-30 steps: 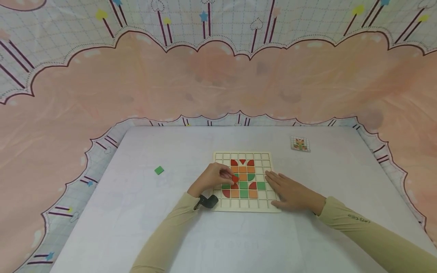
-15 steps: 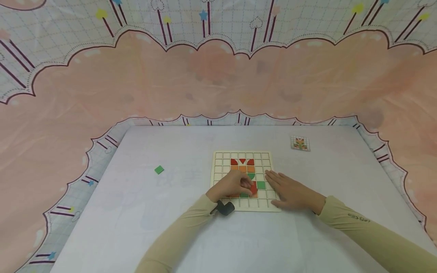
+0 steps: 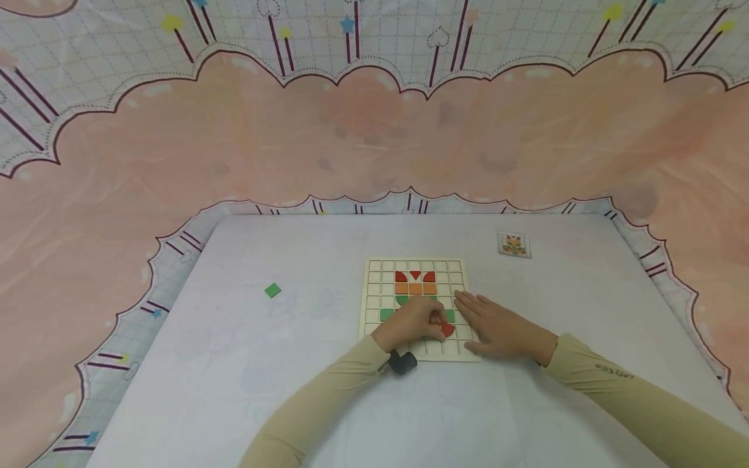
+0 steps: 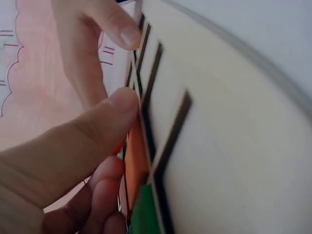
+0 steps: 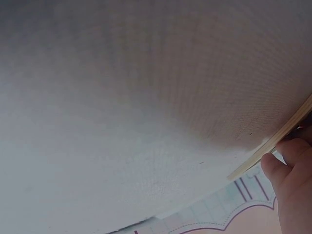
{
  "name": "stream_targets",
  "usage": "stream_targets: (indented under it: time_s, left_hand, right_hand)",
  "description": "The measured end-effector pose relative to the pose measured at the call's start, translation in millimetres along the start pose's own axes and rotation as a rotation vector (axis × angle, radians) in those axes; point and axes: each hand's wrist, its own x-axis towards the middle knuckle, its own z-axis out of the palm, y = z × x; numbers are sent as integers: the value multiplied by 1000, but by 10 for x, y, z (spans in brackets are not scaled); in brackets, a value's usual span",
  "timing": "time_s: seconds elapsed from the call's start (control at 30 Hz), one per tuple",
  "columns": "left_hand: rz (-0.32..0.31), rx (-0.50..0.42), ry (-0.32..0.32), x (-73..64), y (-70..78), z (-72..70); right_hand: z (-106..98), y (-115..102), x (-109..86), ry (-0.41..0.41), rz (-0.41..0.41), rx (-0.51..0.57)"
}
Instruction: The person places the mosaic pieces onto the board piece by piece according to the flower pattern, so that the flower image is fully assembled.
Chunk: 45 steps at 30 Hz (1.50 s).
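Note:
A cream grid board (image 3: 374, 268) lies on the table, set with red, orange and green tiles. My left hand (image 3: 409, 323) reaches over its lower middle and pinches a red rounded tile (image 3: 447, 329) between thumb and fingers, at the cells right of the pattern. In the left wrist view the thumb (image 4: 97, 131) is close to the board's face, and an orange tile (image 4: 136, 156) shows beside it; the red tile is mostly hidden there. My right hand (image 3: 506, 327) rests with extended fingers along the board's right edge. The left hand covers several lower tiles.
A green square tile (image 3: 272, 290) lies alone on the table to the left. A small pattern card (image 3: 514, 245) sits at the back right. Behind the white table (image 3: 175, 364) hangs a peach and white printed cloth (image 3: 374, 143).
My left hand has moved right and toward me across the board, carrying the red tile from the pattern's left side to its lower right. The right hand has stayed put.

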Motion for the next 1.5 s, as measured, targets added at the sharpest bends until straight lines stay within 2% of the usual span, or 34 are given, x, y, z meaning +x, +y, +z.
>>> stream_targets:
  time_s: [0.27,0.57,0.87,1.23,1.5]
  left_hand:
    - [0,77,17,8,23,10]
    - [-30,29,-11,-7,52,-31]
    - [-37,31,4,7,53,-12]
    - [-33,102,6,36,65,28]
    - [-40,63,5,25,75,7]
  right_hand:
    - [-48,-20,1,-13,9,6]
    - [-64,-36,0,-5,-1,12]
    - [-38,-25,10,-4,0,1]
    - [-35,-29,4,3,-4,5]
    - [-25,-25,9,13,-7,-2]
